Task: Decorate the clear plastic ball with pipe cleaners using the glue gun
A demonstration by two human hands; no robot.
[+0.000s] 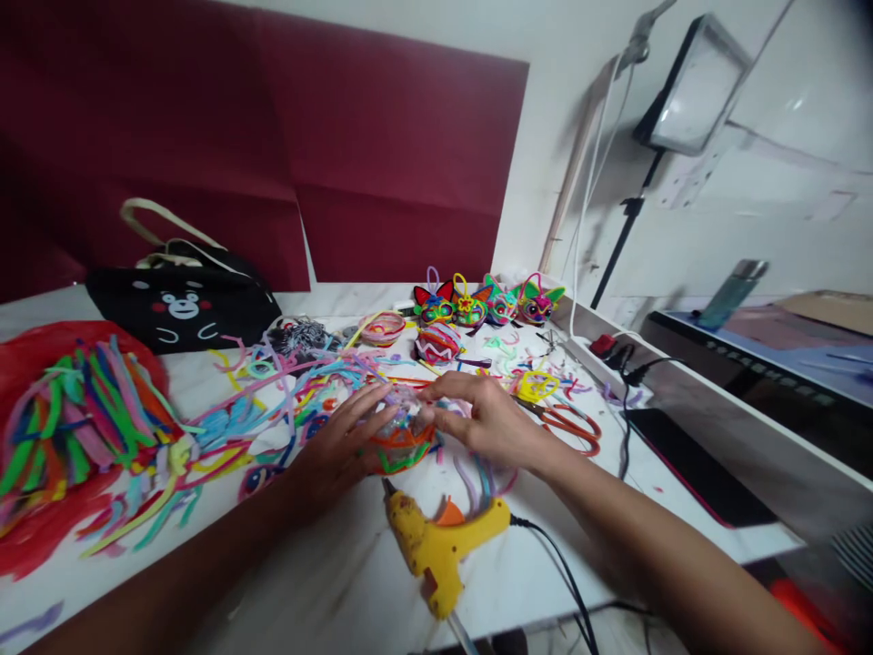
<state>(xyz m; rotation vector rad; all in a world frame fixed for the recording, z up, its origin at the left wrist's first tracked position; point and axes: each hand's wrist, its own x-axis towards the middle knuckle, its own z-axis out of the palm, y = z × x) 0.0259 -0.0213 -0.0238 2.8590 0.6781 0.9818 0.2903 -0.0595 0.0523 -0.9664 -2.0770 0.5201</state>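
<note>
A round piece trimmed with orange and green pipe cleaners (402,455), its top clear and shiny, sits on the table between my hands. My left hand (345,437) holds its left side, fingers laid along the edge. From the right, my right hand (481,414) grips the upper edge between thumb and fingers; the fingertips are partly blurred. Just in front lies a yellow hot glue gun (443,546), its nozzle pointing toward the piece. Orange-handled scissors (569,428) rest beyond my right wrist.
Loose pipe cleaners (232,418) spread to the left, with a bundle on a red plastic bag (154,350). Several colourful cat-like ornaments (470,305) stand at the back. A black bag (184,309), a power strip (607,368) and a dark phone-like slab (696,464) flank the work area. The glue gun's cord (563,564) trails right.
</note>
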